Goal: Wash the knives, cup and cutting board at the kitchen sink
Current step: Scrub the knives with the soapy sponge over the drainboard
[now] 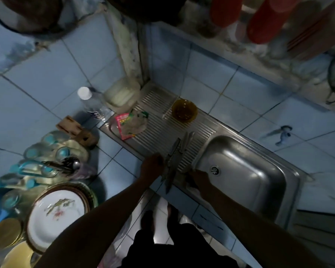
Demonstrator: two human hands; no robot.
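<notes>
Knives (172, 159): several, slim steel blades, bundled in the left hand (151, 167) over the ribbed steel drainboard (159, 130), just beside the smooth sink (246, 171). Right hand (198, 176): at the sink's near edge; grasp cannot be told. Handling advice: keep blades pointed away, separate singly before rinsing. Amber bowl (184, 110): round, glossy, on drainboard.

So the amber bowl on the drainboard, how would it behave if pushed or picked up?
The amber bowl looks translucent, likely glass, so probably stiff, fragile and fairly heavy for its size. It sits upright on the ribbed drainboard, so a push would likely make it slide and chatter rather than tip. Possibly slippery if wet.
</notes>
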